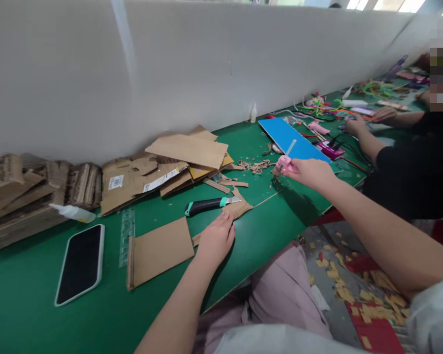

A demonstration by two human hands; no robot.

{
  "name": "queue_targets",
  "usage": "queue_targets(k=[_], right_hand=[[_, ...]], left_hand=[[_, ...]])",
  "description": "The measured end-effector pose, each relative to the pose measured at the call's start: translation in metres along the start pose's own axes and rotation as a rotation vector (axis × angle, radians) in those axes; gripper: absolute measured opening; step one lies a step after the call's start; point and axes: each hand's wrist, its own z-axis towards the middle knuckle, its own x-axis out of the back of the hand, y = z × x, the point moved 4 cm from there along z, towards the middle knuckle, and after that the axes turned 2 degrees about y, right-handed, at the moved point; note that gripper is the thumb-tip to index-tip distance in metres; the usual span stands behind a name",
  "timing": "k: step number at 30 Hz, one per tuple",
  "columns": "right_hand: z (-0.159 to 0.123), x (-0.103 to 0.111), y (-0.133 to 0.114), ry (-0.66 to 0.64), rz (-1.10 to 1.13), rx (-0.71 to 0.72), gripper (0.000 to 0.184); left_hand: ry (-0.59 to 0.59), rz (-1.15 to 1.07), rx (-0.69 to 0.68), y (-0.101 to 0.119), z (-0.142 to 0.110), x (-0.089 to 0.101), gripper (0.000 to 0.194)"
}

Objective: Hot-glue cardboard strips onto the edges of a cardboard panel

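My right hand (pixel 310 173) is stretched out to the right and closed around a pink glue gun (pixel 285 162), whose white glue stick points up and whose tip shows a small red light. My left hand (pixel 217 237) rests on the green table (pixel 33 314) with its fingers bent down onto a strip of cardboard (pixel 196 239), beside a flat cardboard piece (pixel 158 251). A black and teal utility knife (pixel 210 205) lies just beyond the left hand, its blade out on a cardboard scrap.
A phone (pixel 81 263) lies face up at the left, next to a clear ruler (pixel 126 236) and a white glue bottle (pixel 74 212). Cardboard stacks (pixel 25 196) line the white wall. A blue sheet (pixel 291 140) lies farther right. Another person's hands (pixel 358 125) work among wires there. Scraps litter the floor.
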Motion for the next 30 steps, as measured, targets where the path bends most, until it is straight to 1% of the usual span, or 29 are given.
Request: queue_targets(k=[3,5,7,8,9,10,11,12,13,14,16,19,22,26,30], right_hand=[[-0.003,0.007,-0.009,0.019,-0.019,0.070,0.043],[-0.005,0.014,-0.007,0.092,-0.007,0.062,0.040],[-0.008,0.020,0.003,0.218,0.089,-0.035,0.039],[-0.011,0.021,0.012,0.270,0.205,-0.110,0.039],[-0.013,0.018,0.021,0.292,0.402,-0.206,0.038],[-0.016,0.012,0.031,0.280,0.641,-0.304,0.037],[-0.019,0.001,0.038,0.227,0.934,-0.392,0.036],[-0.023,-0.012,0.041,0.150,1.272,-0.495,0.035],[-0.027,-0.022,0.042,0.095,1.427,-0.529,0.035],[-0.032,-0.032,0.041,0.048,1.527,-0.535,0.035],[-0.042,-0.050,0.033,-0.057,1.697,-0.536,0.035],[-0.060,-0.073,0.017,-0.222,1.902,-0.558,0.037],[-0.071,-0.087,0.003,-0.320,2.062,-0.555,0.035],[-0.076,-0.098,-0.010,-0.317,2.254,-0.499,0.031],[-0.078,-0.106,-0.015,-0.272,2.374,-0.456,0.034]], left_hand=[[0.091,-0.002,-0.053,0.004,0.000,0.003,0.029],[0.181,-0.017,-0.094,0.006,0.000,0.011,0.028],[0.253,-0.037,-0.081,0.004,0.003,0.021,0.027],[0.265,-0.043,-0.043,0.001,0.006,0.026,0.026],[0.251,-0.037,0.018,-0.004,0.009,0.030,0.026],[0.220,-0.020,0.095,-0.011,0.014,0.033,0.027],[0.162,0.009,0.166,-0.018,0.019,0.035,0.027],[0.090,0.051,0.231,-0.026,0.024,0.035,0.028],[0.062,0.076,0.265,-0.033,0.030,0.035,0.029],[0.043,0.098,0.287,-0.039,0.036,0.035,0.030],[0.000,0.140,0.313,-0.051,0.049,0.031,0.030],[-0.073,0.212,0.323,-0.065,0.070,0.019,0.030],[-0.142,0.264,0.242,-0.070,0.090,0.007,0.034],[-0.232,0.289,0.073,-0.070,0.107,-0.001,0.034],[-0.281,0.304,-0.013,-0.075,0.114,-0.001,0.026]])
